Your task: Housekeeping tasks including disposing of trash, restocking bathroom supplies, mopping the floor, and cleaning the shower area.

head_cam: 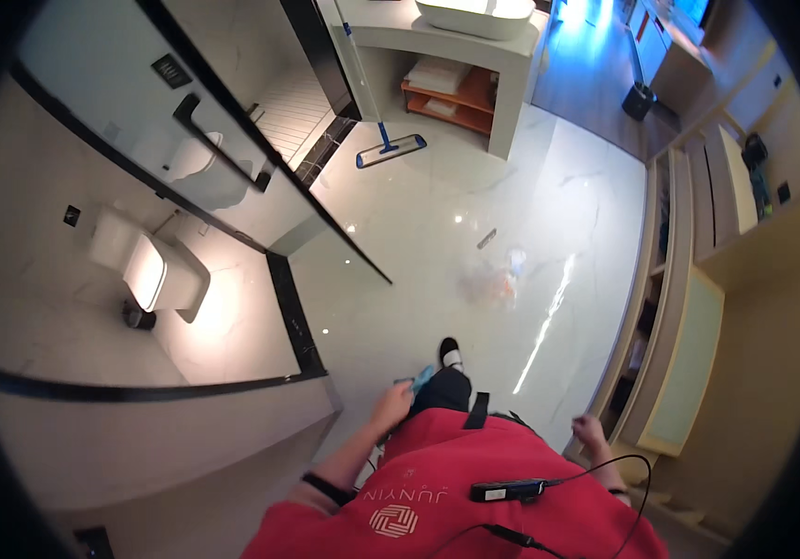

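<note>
In the lower middle of the head view, my left hand (393,407) is closed around a light-blue cloth (422,379) beside my dark trouser leg. My right hand (590,430) hangs at my other side, near the low wooden cabinet; its fingers are curled and no object shows in them. One foot in a black shoe (449,348) stands on the glossy marble-look floor (407,314). Farther ahead, a flat mop (391,151) with a blue-edged head rests on the floor, its pole leaning up against the washbasin counter.
A black-framed glass door (232,161) stands ajar at the left, with a toilet (155,269) behind it. Ahead is a counter (442,43) with a white basin (476,17) and an orange towel shelf (466,98). Wooden cabinets (686,363) line the right; a dark bin (639,101) stands beyond.
</note>
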A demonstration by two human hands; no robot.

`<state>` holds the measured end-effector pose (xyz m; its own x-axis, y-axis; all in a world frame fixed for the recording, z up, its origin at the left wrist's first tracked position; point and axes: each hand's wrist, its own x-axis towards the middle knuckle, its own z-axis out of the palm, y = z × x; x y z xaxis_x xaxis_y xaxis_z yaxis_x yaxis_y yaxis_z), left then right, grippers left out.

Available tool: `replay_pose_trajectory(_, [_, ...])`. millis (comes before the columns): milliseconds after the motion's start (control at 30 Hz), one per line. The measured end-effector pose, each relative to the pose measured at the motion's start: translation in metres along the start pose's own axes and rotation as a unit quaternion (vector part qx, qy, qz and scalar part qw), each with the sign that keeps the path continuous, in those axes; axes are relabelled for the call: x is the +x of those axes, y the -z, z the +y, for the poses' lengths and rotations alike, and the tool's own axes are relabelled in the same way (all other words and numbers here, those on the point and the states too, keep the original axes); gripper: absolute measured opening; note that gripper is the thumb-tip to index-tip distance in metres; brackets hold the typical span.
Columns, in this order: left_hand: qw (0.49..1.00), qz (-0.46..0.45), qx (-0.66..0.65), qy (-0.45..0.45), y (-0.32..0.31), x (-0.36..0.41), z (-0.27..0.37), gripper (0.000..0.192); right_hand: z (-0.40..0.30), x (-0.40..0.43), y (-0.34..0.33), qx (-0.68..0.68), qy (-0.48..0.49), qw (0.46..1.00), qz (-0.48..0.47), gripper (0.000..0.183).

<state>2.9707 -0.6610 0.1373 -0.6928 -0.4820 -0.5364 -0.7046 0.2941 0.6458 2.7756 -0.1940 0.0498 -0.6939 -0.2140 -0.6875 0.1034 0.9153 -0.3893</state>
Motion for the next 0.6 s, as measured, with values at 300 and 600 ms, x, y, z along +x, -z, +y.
replay_pose_trajectory(300, [0.974,-0.044,0.081,-0.205,0.102,0.321,0.251,0.025,0.004,0.060,0.003,0.129,-0.110,0.983,-0.074,0.012])
replay_pose_trajectory(600, [0.964,-0.143,0.120,-0.190,0.210,0.482,0.255,0.027,-0.359,0.422,0.106,-0.100,0.130,0.986,-0.031,0.028])
